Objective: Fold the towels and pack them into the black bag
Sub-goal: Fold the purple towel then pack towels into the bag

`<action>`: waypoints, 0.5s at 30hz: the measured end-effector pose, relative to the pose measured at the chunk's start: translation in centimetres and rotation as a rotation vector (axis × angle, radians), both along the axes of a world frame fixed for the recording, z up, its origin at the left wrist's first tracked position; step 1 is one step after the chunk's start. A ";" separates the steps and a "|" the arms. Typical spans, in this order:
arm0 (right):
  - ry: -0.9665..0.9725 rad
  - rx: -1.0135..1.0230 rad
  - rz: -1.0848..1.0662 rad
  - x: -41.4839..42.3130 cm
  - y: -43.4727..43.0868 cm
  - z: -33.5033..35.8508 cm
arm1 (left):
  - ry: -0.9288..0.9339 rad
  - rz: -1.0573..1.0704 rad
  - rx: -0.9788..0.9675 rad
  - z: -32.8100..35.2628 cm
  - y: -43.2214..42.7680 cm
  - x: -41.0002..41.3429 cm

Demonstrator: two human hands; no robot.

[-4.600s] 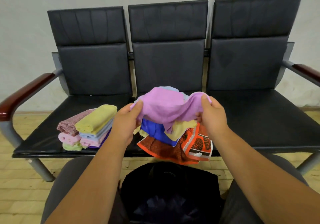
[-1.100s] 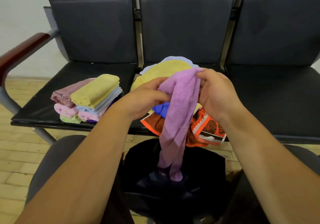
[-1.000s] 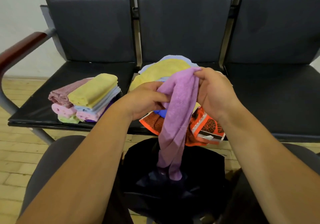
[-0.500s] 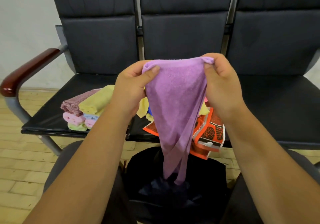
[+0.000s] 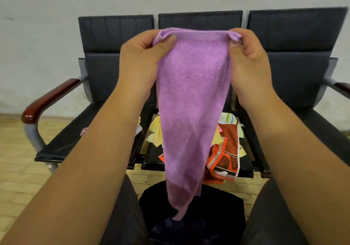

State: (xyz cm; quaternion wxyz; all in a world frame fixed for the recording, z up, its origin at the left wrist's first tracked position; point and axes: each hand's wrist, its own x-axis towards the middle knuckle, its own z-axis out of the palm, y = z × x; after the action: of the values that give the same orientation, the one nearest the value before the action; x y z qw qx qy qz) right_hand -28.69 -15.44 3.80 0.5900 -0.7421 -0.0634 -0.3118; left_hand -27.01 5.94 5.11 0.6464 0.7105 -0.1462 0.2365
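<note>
Pinching the purple towel (image 5: 191,102) by its top corners, my left hand (image 5: 140,61) and right hand (image 5: 248,63) hang it above the black bag (image 5: 223,216), fingers (image 5: 166,41) curled on cloth. I'd keep that edge level, then bring the corners together. My left forearm (image 5: 91,159) hides part of the bench (image 5: 62,144) beyond the bag, whose mouth is too dark to read.

Both bare forearms rise from the lower corners of the view and lean in toward the middle. The left hand (image 5: 142,64) is held up with its back to the camera. Its thumb lies across the front of one top corner of the purple towel (image 5: 191,97) and pinches it against curled fingers. The right hand (image 5: 250,64) is level with it and pinches the other top corner between thumb and bent fingers. The hands are apart, the towel's top edge stretched between them.
</note>
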 end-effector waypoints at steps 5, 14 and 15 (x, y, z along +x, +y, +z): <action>-0.018 -0.019 0.032 -0.7 0.1 1.0 | 0.035 0.004 -0.017 1.5 0.7 -0.6; 0.102 -0.051 0.037 -1.8 0.2 0.7 | 0.136 0.048 0.025 0.9 2.0 -1.3; 0.118 -0.052 0.042 -1.8 0.1 0.6 | 0.149 0.052 0.026 0.8 2.1 -1.3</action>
State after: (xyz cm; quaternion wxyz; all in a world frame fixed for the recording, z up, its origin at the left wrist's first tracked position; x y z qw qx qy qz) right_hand -30.53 -15.30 4.39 0.5796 -0.7728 -0.0522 -0.2531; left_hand -28.35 8.07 5.91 0.6398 0.7381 -0.0824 0.1978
